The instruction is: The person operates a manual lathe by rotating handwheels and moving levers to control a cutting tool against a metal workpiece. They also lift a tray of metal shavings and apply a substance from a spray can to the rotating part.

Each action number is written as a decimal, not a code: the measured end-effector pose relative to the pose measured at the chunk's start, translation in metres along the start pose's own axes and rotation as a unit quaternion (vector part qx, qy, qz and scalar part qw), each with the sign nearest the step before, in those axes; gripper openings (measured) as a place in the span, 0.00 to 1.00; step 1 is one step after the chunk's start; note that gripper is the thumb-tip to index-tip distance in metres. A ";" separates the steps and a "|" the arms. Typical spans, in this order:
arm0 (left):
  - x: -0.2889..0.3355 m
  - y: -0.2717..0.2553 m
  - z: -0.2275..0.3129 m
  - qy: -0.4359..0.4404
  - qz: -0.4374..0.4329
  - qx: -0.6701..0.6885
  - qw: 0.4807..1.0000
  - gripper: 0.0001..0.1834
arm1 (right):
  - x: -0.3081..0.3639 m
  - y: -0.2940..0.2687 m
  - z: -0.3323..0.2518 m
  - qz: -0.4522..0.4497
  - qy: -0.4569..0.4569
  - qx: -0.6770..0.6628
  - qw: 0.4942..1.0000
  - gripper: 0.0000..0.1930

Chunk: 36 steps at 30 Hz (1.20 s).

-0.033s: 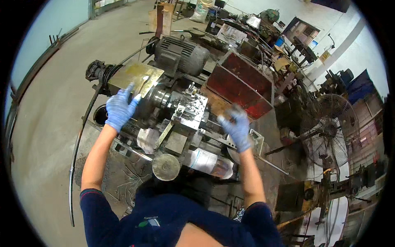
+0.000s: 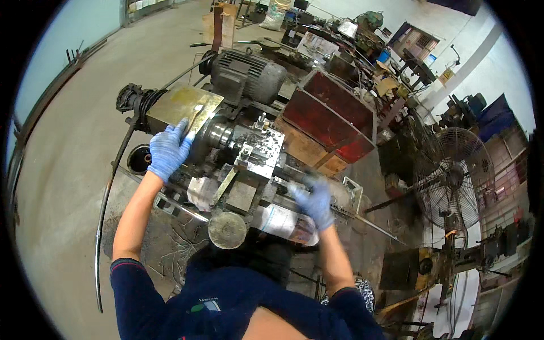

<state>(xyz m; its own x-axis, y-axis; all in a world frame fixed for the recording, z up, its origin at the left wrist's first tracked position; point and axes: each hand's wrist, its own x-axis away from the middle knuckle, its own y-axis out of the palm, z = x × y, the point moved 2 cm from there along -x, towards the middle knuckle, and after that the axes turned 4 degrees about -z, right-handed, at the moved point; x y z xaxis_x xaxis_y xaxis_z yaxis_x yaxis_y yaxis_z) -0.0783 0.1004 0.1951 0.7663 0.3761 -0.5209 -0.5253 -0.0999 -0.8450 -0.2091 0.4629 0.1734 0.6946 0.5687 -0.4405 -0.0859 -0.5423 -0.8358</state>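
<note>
In front of me stands a metal-turning lathe. My left hand (image 2: 169, 152), in a blue knitted glove, has its fingers stretched out at the near edge of the yellowish headstock cover (image 2: 184, 107). Just right of that hand is the round chuck (image 2: 219, 136). The carriage with its tool block (image 2: 262, 150) sits beside the chuck, scattered with metal chips. My right hand (image 2: 314, 203), also gloved in blue, hovers over the right end of the lathe. Motion smears its fingers, so I cannot tell whether they hold anything. A round metal disc (image 2: 227, 230) sits nearest me.
Behind the lathe are a grey electric motor (image 2: 246, 76) and a dark red metal box (image 2: 328, 116). A paper-wrapped cylinder (image 2: 280, 223) lies near the right hand. A caged fan (image 2: 453, 173) stands at right. Curled shavings (image 2: 178, 243) litter the floor; a long bar (image 2: 105, 226) runs at left.
My right hand has moved left and nearer to me, over the right end of the lathe. My left hand stays at the headstock cover, almost unmoved.
</note>
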 end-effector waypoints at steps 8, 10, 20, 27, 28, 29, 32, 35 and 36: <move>0.002 0.007 0.006 0.065 0.108 0.142 0.982 0.14 | 0.135 0.024 0.000 -0.054 0.182 -0.188 0.964 0.13; 0.007 0.007 0.015 0.067 0.100 0.198 0.973 0.15 | 0.140 0.018 0.005 -0.042 0.199 -0.182 0.962 0.12; 0.025 0.043 0.089 0.128 -0.055 0.094 0.986 0.11 | 0.140 0.014 0.005 -0.028 0.173 -0.203 0.963 0.13; 0.036 0.026 0.068 0.124 -0.058 0.058 0.989 0.12 | 0.157 0.003 0.014 -0.041 0.252 -0.233 0.938 0.13; 0.036 0.014 0.066 0.125 -0.019 0.066 0.990 0.12 | 0.159 0.001 0.015 -0.034 0.243 -0.221 0.944 0.13; 0.036 0.000 0.064 0.125 0.020 0.072 0.989 0.11 | 0.160 -0.001 0.016 -0.027 0.232 -0.209 0.950 0.13; 0.016 -0.025 0.049 0.114 0.134 0.088 0.981 0.11 | 0.176 -0.005 0.035 0.000 0.237 -0.231 0.944 0.11; -0.005 -0.017 0.017 0.071 0.157 0.040 0.984 0.11 | 0.195 -0.014 0.048 0.039 0.284 -0.277 0.917 0.10; -0.011 -0.012 0.009 0.064 0.120 -0.006 0.991 0.11 | 0.202 -0.020 0.051 0.034 0.313 -0.251 0.915 0.11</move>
<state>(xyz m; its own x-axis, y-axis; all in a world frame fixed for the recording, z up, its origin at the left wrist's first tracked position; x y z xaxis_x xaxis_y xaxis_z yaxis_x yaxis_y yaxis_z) -0.0835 0.1058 0.2119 0.6605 0.2195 -0.7180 -0.6951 -0.1827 -0.6953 -0.1037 0.6204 0.0847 0.9865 0.1424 -0.0804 0.0857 -0.8690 -0.4874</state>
